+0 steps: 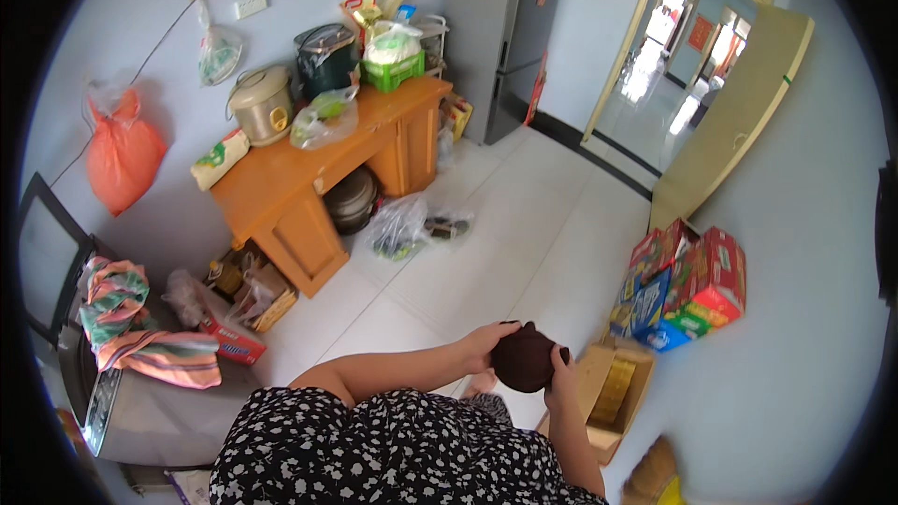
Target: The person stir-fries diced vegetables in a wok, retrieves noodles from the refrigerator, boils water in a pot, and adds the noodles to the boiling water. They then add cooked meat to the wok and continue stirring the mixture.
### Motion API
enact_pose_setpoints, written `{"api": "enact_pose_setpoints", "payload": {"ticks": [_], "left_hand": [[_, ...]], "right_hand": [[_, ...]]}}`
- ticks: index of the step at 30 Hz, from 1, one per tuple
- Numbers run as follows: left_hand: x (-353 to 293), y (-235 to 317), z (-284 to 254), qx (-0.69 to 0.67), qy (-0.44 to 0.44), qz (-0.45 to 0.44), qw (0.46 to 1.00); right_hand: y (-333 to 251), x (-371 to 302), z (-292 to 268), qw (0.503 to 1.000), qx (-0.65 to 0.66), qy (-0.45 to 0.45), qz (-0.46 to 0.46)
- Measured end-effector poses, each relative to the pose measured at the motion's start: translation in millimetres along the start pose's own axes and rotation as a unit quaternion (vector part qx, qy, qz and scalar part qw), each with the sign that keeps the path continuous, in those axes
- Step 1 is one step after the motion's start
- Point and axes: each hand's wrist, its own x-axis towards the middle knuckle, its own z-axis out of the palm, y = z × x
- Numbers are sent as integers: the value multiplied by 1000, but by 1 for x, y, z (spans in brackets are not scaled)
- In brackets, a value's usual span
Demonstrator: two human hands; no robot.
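Observation:
In front of my body, both hands hold a dark brown, rounded object (524, 358), about as wide as a palm, with a small bump on its far rim; its exact kind cannot be made out. My left hand (485, 344) grips its left side, fingertips at the upper left edge. On the opposite side, my right hand (562, 380) is closed on it with the thumb near the top. Below it, part of a foot shows on the tiles. Just right of my right hand stands an open cardboard box (625, 393) with something yellow inside.
A wooden desk (309, 168) bears a rice cooker (263, 105), a dark bucket (326, 61) and bags. Plastic bags (400, 227) lie on the tiled floor. Red cartons (716, 276) stand by the right wall. A washing machine (154, 416) is at left, a fridge (500, 37) beyond.

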Motion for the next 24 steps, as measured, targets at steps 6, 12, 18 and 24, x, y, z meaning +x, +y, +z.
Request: {"api": "enact_pose_setpoints", "payload": {"ticks": [6,12,18,24], "left_hand": [[126,127,28,-40,45,68,996],[228,227,15,-110,88,114,984],[353,349,-14,-163,63,118,977],[483,491,-3,-123,51,109,985]], "right_hand": [[-107,169,17,995,-72,-67,-16],[-171,306,75,965,-182,-185,-30],[-202,465,125,934,-292,-198,-61],[-295,572,181,933,-282,-198,-107]]}}
